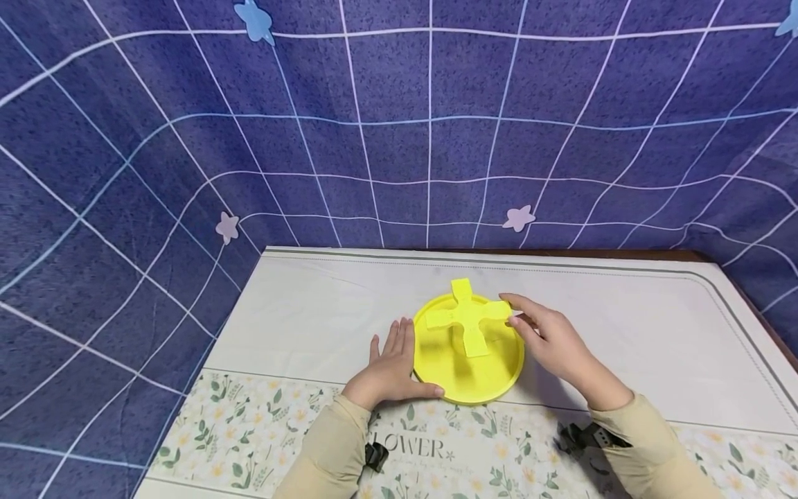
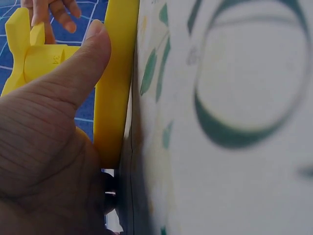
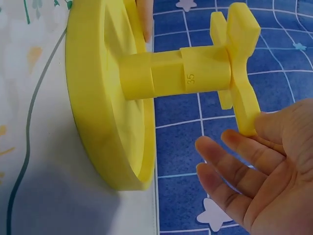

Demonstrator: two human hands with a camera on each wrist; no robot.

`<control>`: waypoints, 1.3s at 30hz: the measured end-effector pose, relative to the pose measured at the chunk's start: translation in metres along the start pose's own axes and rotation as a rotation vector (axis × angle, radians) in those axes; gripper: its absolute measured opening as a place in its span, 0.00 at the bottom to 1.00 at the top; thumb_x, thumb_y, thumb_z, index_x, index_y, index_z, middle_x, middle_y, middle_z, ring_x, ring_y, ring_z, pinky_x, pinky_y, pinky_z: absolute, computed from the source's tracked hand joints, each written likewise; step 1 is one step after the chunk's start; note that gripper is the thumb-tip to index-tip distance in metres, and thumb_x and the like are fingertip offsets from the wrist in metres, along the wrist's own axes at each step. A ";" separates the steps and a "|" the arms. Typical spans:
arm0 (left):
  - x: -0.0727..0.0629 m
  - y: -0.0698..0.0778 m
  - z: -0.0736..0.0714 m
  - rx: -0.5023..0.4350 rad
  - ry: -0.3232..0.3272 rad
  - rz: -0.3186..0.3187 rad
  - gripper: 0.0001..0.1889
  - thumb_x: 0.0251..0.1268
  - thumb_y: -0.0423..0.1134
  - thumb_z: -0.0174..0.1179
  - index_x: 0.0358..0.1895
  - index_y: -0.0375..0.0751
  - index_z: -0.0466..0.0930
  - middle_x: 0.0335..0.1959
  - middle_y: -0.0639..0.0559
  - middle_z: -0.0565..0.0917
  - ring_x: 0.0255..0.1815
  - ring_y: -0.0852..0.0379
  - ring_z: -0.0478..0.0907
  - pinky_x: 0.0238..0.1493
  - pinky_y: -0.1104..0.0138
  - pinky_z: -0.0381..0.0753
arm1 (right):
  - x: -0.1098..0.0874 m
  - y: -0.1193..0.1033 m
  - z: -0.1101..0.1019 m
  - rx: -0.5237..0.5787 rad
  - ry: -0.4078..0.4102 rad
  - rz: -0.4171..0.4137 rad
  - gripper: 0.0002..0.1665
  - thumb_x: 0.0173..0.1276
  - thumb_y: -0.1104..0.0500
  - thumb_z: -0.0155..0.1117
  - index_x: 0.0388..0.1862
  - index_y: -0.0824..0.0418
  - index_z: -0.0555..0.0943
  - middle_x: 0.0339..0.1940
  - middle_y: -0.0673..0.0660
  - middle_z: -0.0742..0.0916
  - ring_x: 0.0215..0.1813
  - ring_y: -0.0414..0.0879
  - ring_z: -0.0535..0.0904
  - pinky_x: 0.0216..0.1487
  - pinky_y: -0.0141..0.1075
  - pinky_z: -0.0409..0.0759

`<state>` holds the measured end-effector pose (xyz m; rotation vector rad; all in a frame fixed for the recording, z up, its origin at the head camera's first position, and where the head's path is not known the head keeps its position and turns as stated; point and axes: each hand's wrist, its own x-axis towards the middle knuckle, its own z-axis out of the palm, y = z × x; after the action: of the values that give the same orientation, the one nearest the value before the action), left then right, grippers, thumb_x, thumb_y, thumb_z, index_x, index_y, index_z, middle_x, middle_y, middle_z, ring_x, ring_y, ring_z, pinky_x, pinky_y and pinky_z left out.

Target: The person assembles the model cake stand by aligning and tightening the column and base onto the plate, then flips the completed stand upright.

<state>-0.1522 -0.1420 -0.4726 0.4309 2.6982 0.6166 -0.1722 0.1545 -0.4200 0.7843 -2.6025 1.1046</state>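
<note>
A shallow round yellow dish point(image 1: 486, 381) lies on the table. From its middle rises a yellow post point(image 3: 168, 73) with raised digits on it, topped by a cross-shaped four-armed handle point(image 1: 467, 317). My left hand point(image 1: 394, 371) lies against the dish's left side with fingers straight, its thumb point(image 2: 95, 51) along the near rim. At the right, my right hand point(image 1: 555, 343) pinches the end of one handle arm between thumb and index finger, while its other fingers point(image 3: 225, 186) are loosely bent below the arm and apart from it.
A white tablecloth point(image 1: 299, 312) with a floral, lettered band covers the table. Behind and to the left hangs a blue gridded curtain point(image 1: 386, 152) with star shapes. Dark straps point(image 1: 589, 436) sit by both beige sleeves point(image 1: 654, 443).
</note>
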 end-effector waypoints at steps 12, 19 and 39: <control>0.000 0.002 -0.001 0.015 -0.008 -0.014 0.73 0.43 0.78 0.61 0.76 0.37 0.23 0.78 0.43 0.26 0.77 0.49 0.22 0.70 0.45 0.20 | -0.018 -0.007 0.000 0.018 0.013 0.070 0.19 0.63 0.59 0.71 0.53 0.58 0.82 0.44 0.53 0.88 0.40 0.47 0.85 0.30 0.34 0.78; 0.000 0.002 -0.002 0.015 -0.015 -0.014 0.73 0.44 0.77 0.61 0.76 0.36 0.23 0.78 0.42 0.27 0.77 0.48 0.21 0.70 0.44 0.20 | -0.021 -0.015 0.007 -0.042 0.018 0.002 0.19 0.59 0.56 0.75 0.48 0.58 0.83 0.43 0.51 0.88 0.39 0.44 0.85 0.28 0.35 0.77; -0.005 0.011 -0.010 0.027 0.003 -0.002 0.70 0.47 0.72 0.65 0.77 0.30 0.30 0.78 0.35 0.35 0.78 0.41 0.30 0.71 0.40 0.28 | -0.018 -0.034 0.025 -0.245 0.081 -0.100 0.18 0.55 0.48 0.76 0.38 0.56 0.82 0.31 0.47 0.85 0.30 0.40 0.78 0.28 0.34 0.75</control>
<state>-0.1495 -0.1378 -0.4583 0.4350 2.7118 0.5816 -0.1383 0.1240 -0.4236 0.7859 -2.5357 0.7549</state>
